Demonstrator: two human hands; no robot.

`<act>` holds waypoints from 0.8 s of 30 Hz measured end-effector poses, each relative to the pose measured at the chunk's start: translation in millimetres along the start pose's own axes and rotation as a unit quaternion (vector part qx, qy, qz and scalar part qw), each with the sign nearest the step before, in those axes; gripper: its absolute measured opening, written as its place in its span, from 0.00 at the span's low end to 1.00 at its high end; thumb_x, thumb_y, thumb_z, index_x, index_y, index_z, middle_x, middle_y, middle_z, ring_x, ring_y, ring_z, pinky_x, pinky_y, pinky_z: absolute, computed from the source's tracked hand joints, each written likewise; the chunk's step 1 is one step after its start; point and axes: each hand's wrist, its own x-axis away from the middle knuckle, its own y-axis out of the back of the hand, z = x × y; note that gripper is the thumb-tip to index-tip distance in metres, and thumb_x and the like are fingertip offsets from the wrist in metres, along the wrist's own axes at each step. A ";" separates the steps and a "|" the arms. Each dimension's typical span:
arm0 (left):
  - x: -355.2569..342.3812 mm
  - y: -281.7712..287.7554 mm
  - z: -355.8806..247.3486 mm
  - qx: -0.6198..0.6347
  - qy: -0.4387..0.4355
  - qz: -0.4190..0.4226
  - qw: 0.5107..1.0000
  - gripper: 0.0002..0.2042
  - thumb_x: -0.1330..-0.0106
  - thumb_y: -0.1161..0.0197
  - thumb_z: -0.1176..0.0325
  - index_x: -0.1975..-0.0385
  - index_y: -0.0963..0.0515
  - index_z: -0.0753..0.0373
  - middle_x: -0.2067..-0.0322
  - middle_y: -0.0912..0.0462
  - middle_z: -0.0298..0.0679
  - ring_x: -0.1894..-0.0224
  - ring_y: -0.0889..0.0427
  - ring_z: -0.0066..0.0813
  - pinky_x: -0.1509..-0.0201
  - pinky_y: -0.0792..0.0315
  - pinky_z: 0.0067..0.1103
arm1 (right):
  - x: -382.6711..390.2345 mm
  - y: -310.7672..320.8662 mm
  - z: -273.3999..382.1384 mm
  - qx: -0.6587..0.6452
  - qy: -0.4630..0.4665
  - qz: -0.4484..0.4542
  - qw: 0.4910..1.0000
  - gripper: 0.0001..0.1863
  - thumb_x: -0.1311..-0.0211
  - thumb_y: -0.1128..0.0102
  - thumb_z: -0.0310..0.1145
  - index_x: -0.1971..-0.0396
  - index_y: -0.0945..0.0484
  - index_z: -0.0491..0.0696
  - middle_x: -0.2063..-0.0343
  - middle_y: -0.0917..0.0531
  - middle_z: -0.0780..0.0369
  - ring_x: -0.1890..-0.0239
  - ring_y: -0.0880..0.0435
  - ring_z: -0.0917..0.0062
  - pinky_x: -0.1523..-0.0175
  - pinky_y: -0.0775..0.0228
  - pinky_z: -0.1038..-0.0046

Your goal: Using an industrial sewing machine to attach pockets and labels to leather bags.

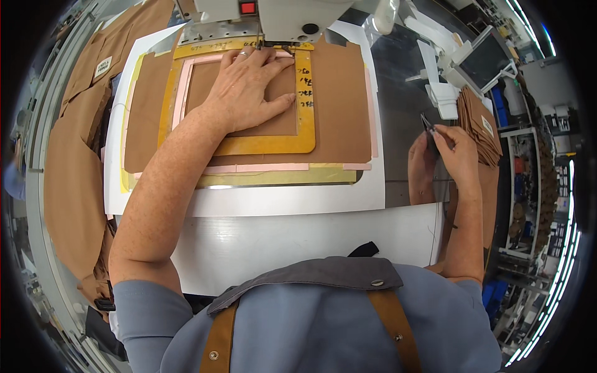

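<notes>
Yellow frame (267,146), flat and rounded at the corners, lies under my left hand (249,93); brown fabric (342,105) fills its opening and extends past it on both sides. Pink strips (267,168) show inside the frame and along the fabric's near edge. All of this lies over a white sheet (280,200), which spreads toward me from my left hand.

Left hand: palm down over the framed fabric, fingers spread, thumb out toward the frame's right bar, fingertips at its far bar, close under the machine head (292,22). Pressure on the cloth: cannot tell.

Right hand (457,149): well apart from the left, fingers pinched on a small dark pointed tool (428,123), tips directed away from me. Exact kind of tool unclear. It is held above a shiny dark plate (398,93), which mirrors the hand.

Just beyond and right of my right hand: stack of folded brown pieces (479,127). Farther right: open shelving rack (521,193) holding assorted items, too small to identify. Left of my left forearm: long heap of brown cloth (71,186).
</notes>
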 end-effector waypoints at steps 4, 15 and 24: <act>0.3 6.6 -1.5 0.009 0.004 0.028 1.000 0.32 0.36 0.40 0.46 0.32 0.28 0.50 0.40 0.27 0.48 0.35 0.30 0.46 0.26 0.49 0.45 | -23.3 -8.2 36.3 -0.016 0.109 -0.069 0.992 0.18 0.34 0.34 0.42 0.52 0.13 0.45 0.56 0.13 0.55 0.55 0.14 0.62 0.49 0.24 0.66; -2.5 12.0 -11.7 0.036 0.019 0.032 0.999 0.29 0.35 0.39 0.47 0.34 0.25 0.49 0.44 0.25 0.46 0.38 0.27 0.43 0.26 0.51 0.45 | -160.8 -104.0 163.1 0.003 0.191 -0.073 0.979 0.22 0.38 0.34 0.57 0.63 0.12 0.51 0.59 0.13 0.58 0.45 0.19 0.69 0.42 0.28 0.57; -2.0 9.5 -8.1 0.023 -0.009 -0.005 1.000 0.27 0.36 0.38 0.50 0.39 0.21 0.54 0.41 0.22 0.40 0.36 0.26 0.38 0.26 0.52 0.43 | -168.6 -93.2 182.5 0.001 0.132 0.071 0.989 0.24 0.37 0.31 0.57 0.68 0.15 0.48 0.69 0.12 0.60 0.67 0.14 0.69 0.55 0.22 0.65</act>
